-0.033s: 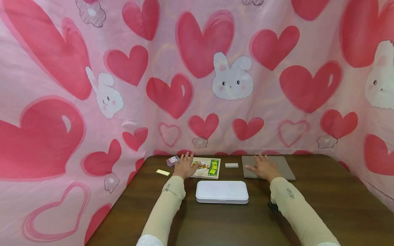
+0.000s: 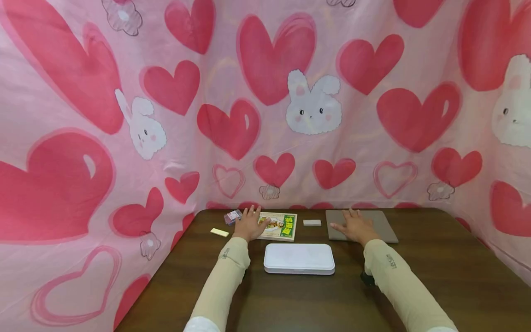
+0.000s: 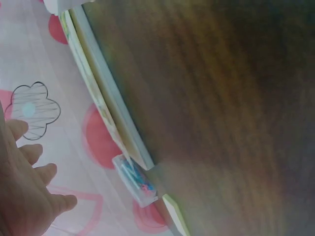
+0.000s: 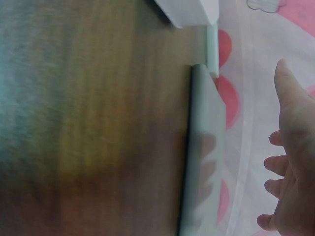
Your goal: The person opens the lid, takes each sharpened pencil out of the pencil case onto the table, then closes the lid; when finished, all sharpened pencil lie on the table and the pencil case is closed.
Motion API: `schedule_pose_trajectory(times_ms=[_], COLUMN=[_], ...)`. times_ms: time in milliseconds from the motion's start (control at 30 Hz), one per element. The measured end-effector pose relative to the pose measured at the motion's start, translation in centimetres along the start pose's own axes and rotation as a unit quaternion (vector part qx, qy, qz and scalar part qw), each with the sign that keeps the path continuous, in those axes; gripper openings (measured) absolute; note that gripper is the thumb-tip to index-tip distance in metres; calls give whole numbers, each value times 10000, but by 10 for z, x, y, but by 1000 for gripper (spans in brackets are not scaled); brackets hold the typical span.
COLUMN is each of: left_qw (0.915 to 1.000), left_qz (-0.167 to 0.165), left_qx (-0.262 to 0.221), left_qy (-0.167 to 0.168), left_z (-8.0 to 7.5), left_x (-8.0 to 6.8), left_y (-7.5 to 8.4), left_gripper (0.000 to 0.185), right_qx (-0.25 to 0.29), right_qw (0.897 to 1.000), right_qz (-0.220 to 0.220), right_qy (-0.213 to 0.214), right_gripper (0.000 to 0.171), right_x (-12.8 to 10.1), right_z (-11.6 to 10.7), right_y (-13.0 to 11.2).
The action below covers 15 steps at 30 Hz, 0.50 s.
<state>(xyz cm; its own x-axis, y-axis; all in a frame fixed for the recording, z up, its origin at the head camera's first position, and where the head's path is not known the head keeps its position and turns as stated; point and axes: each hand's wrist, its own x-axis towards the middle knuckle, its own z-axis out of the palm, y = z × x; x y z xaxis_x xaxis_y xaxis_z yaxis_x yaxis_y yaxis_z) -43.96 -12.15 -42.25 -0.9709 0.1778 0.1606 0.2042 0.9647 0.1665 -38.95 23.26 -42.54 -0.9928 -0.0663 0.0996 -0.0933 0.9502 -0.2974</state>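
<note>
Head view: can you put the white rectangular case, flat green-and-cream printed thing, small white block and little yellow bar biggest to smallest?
1. White rectangular case
2. Green-and-cream printed thing, partly behind the left hand
3. Small white block and yellow bar: too alike to rank

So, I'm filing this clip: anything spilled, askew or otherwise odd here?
Nothing looks spilled or damaged. The white case, book and grey slab lie flat. At left, the yellow strip and clear box sit slightly askew, not squared with the white case.

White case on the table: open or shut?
Shut: the head view shows the white case with its top lying flat and no visible gap along its front edge.
</note>
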Motion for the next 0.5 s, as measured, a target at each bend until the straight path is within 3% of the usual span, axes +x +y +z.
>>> schedule_pose_trajectory(times_ms=[200, 367, 500], left_qw=[9999, 9988, 9983], left_qz=[84, 235, 351], left_qx=[-130, -317, -391], left_qy=[25, 300, 270], left_z=[-3, -5, -2], left_x=[-4, -9, -15], left_y=[-2, -6, -9], left_gripper=[79, 77, 73], right_qx=[7, 160, 86], right_qw=[10000, 9992, 9976], right_qz=[-67, -295, -537], right_qy=[37, 233, 429], right_gripper=[90, 89, 88], right_x=[-5, -8, -14], right_z=[-1, -3, 0], right_y=[-5, -11, -15])
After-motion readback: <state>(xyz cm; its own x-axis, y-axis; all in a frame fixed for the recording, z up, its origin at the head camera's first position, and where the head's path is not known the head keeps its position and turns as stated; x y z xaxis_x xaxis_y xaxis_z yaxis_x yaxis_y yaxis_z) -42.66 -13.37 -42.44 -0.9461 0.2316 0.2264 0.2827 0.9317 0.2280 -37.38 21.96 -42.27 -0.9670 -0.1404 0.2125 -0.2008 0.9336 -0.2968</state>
